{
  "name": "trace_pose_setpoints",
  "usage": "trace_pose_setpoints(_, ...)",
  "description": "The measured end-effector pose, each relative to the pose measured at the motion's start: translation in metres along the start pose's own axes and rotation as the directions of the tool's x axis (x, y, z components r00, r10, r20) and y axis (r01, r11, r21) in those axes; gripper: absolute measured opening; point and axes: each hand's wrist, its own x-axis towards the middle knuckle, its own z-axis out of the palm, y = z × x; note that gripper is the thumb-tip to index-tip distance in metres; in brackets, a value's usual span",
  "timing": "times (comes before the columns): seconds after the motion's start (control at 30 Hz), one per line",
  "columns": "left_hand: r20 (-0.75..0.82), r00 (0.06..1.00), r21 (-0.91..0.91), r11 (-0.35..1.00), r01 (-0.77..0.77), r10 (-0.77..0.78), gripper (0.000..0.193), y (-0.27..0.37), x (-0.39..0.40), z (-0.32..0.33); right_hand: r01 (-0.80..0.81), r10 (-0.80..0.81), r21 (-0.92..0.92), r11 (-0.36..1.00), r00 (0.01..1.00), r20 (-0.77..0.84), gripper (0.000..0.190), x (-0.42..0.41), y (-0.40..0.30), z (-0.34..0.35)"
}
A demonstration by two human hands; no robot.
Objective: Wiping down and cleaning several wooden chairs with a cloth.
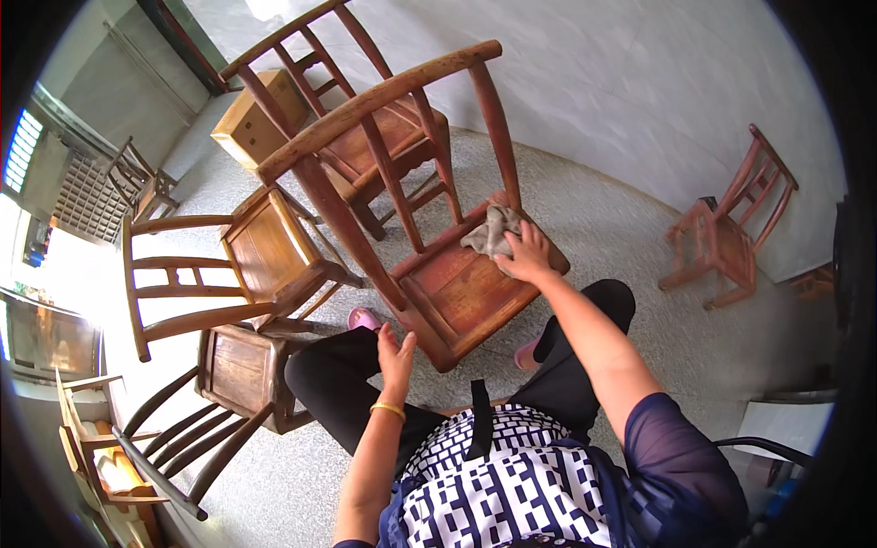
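A wooden chair with worn reddish paint (466,288) stands close before me, its seat partly between my knees. On the far right part of its seat lies a crumpled grey-brown cloth (495,231). My right hand (527,253) presses on this cloth with its fingers spread over the edge. My left hand (396,356), with a yellow bangle at the wrist, is raised beside the near left corner of the seat. Its fingers are apart and it holds nothing. The chair's curved top rail (384,99) leans across the view above the seat.
Behind stands another reddish chair (384,137), with a cardboard box (264,116) beyond it. At the left are a light brown chair (264,240) and a dark wooden chair (240,370). A smaller chair (733,240) stands by the wall at the right, another (144,188) far left.
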Motion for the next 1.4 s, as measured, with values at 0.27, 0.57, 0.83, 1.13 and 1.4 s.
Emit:
trace_pose_setpoints(0.27,0.153,0.971,-0.291,0.930,0.223,-0.185,0.092,-0.015,-0.007,0.047,0.130,-0.128,-0.084,0.988,0.991,0.024,0.059,-0.060,-0.064,0.043)
trace_pose_setpoints(0.57,0.063,0.984,-0.470,0.865,0.174,-0.164,0.085,-0.020,-0.007,0.042,0.438,-0.443,0.090,0.895,0.895,0.049,0.041,-0.113,-0.116,0.050)
trace_pose_setpoints(0.83,-0.109,0.982,-0.376,0.921,0.101,-0.152,0.072,-0.028,0.007,-0.002,0.560,-0.565,-0.071,0.825,0.816,-0.125,0.029,-0.071,-0.078,0.040)
trace_pose_setpoints(1.13,-0.417,0.909,0.328,0.931,0.162,-0.011,0.061,-0.005,-0.003,0.003,0.208,-0.236,-0.204,0.957,0.964,-0.122,0.029,-0.006,-0.085,0.002)
trace_pose_setpoints(1.4,-0.410,0.911,0.342,0.920,0.190,-0.036,0.061,-0.003,-0.004,0.006,0.152,-0.186,-0.347,0.925,0.980,-0.068,0.024,-0.012,-0.085,0.028)
